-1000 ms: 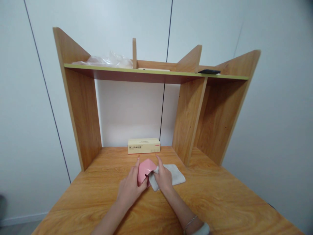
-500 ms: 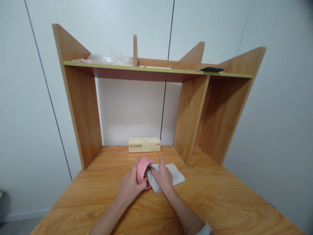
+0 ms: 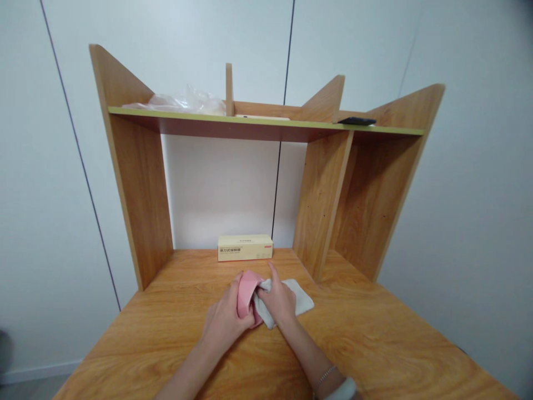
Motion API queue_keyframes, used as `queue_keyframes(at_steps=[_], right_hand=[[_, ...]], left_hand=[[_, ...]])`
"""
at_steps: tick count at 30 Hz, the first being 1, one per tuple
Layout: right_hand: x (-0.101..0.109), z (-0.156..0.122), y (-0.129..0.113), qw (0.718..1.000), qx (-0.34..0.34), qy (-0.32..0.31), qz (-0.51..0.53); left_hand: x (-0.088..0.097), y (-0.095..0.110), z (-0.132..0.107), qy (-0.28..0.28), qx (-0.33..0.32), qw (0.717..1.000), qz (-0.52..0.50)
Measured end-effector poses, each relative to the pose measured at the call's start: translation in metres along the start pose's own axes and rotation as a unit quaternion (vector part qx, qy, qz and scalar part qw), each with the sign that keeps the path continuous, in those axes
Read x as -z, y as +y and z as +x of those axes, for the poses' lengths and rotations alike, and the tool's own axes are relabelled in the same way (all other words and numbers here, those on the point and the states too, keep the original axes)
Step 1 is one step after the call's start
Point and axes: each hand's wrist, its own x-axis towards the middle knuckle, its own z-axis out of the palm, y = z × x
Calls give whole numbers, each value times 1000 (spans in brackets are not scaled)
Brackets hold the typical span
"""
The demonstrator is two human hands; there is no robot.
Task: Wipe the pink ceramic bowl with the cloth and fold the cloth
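Between the two sets of fingers, just above or on the desk (image 3: pixel 358 344) (which of these cannot be told), sits a pink bowl (image 3: pixel 246 293), tipped so its mouth faces the right hand (image 3: pixel 282 301). The left hand (image 3: pixel 224 318) is curled around its outer wall, thumb near the rim. The right hand's fingers are closed on a cloth (image 3: pixel 301 295), pressed at the opening; their tips are partly hidden, and one finger juts out free. The bowl looks light and stiff, probably smooth enough to slip if held loosely; whether it would break cannot be told. A grip across the wall, thumb at the rim, seems surest. The cloth should handle as soft and limp, best gathered in a bunch.

The bowl's wall is glossy and curved; the cloth is pale grey, matt and folded, its spare end flat to the right of the right fingers. Beyond both hands stands a cream, oblong box (image 3: pixel 245 249), apparently card. Beneath them runs smooth, wood-grained board.
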Motion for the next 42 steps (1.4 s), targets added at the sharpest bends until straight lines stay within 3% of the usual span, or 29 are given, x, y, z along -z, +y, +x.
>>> queue_keyframes(at_steps=[5,9,12,16,20,23,26,28,35,42], right_hand=[[6,-2,4,992,93,82,13],[-1,0,9,990,106,34,84],[-12,2,12,982,83,20,170],[-25,5,13,936,62,24,346],[-30,7,9,892,53,17,448],[-29,7,6,924,32,-15,381],[-23,4,4,972,-1,-51,231],[-15,3,3,989,-16,-49,141],[3,-1,2,998,38,33,21],[-7,-2,-1,999,21,-44,21]], left_hand=[[1,6,-3,-18,-31,999,14],[3,2,-3,-2,-44,999,20],[4,-6,-1,41,-43,998,-3],[4,-13,1,81,-24,995,-50],[-1,-8,-2,69,-38,995,-63],[-2,-4,-3,54,-17,997,-56],[-1,-3,-2,40,26,999,-16],[0,-3,-1,29,40,999,15],[0,0,0,25,51,997,43],[0,-6,3,14,58,997,44]])
